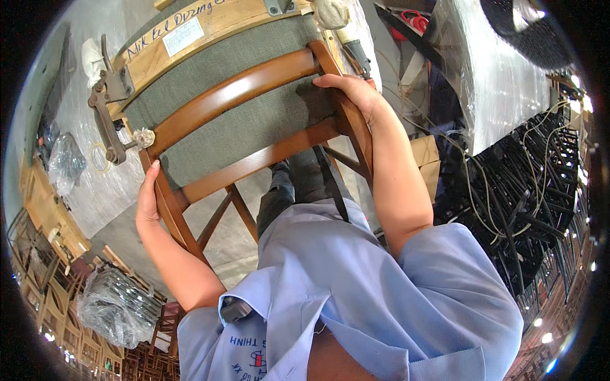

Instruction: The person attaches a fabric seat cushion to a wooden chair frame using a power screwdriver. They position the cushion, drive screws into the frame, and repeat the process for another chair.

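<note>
A polished brown wooden chair frame (244,92) stands in front of my body, its two rails joined by side posts. My left hand (149,197) holds the left post, with one fingertip showing at its upper end and the other fingers mostly hidden. At the right post, my right hand (357,95) is closed round the wood, its thumb pointing inward over the edge. Grey-green fabric (222,136) shows between and beyond the rails. A metal lever clamp (105,120) with a wrapped tip (143,138) sits close to the frame's upper left corner.
Beyond the frame lies a curved wooden board (149,63) with a paper label (183,37). Plastic film covers a surface (105,190) at left. Stacked black metal frames (521,209) and loose cables stand at right. A wrapped bundle (117,305) sits lower left.
</note>
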### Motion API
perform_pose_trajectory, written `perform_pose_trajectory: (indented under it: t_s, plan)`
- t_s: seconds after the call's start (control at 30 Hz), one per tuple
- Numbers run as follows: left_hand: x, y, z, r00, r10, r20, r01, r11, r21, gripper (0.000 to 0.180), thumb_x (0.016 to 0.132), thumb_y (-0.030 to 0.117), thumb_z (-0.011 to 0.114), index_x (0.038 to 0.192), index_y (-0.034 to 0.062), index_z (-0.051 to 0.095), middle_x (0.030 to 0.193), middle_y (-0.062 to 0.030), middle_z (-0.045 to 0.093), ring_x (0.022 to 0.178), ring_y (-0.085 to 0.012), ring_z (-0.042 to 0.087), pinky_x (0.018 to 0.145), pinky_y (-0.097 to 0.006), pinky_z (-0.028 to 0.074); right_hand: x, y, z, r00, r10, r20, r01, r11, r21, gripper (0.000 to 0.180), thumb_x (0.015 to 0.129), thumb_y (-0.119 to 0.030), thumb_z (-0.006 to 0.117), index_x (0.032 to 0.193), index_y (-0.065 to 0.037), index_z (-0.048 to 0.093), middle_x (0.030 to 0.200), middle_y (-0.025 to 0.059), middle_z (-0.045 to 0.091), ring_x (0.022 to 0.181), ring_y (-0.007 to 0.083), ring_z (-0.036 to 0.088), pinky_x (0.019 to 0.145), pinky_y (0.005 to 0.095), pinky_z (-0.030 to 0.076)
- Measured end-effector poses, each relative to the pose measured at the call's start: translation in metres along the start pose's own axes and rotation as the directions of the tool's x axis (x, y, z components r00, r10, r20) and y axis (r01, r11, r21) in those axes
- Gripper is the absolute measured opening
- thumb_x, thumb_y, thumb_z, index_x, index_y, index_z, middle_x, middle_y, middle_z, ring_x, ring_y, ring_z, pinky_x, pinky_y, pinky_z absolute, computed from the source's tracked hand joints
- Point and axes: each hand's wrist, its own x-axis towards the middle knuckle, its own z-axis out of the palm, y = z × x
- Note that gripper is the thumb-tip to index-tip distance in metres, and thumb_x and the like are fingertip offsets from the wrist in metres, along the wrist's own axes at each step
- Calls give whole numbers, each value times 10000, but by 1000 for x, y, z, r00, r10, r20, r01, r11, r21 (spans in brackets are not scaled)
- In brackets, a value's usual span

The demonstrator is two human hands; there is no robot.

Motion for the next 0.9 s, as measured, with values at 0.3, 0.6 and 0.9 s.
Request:
perform_pose_trajectory:
  t_s: [0.3, 0.6, 0.9]
  plan:
    - [-1, -8, -1, 1000, -17, -25, 18, 999, 49, 971, 839, 600, 737, 1511, -30, 429, 1518, -160, 476, 1370, -286, 467, 1132, -385, 374, -1, 9, 1, 1000, -14, 25, 15, 999, -34, 764, 709, -484, 830, 1290, -28, 635, 1158, 131, 656, 1026, 227, 623, 902, 348, 492]
    - [5, -6, -10, 992, 58, 114, -60, 998, 12, 943, 850, 606, 725, 1489, -34, 457, 1519, -176, 480, 1385, -283, 464, 1136, -392, 369, -4, 3, 0, 997, -65, -38, 62, 996, -69, 820, 681, -467, 864, 1323, -25, 610, 1192, 144, 653, 1067, 239, 628, 976, 326, 489]
    - [10, 2, -15, 968, 219, -126, -172, 937, 305, 756, 867, 530, 748, 1332, -42, 579, 1325, -152, 611, 1243, -260, 554, 1055, -396, 417, 16, 11, -10, 989, -147, -23, 139, 968, -209, 871, 688, -545, 818, 1329, 7, 611, 1264, 157, 634, 1130, 263, 578, 1015, 310, 401]
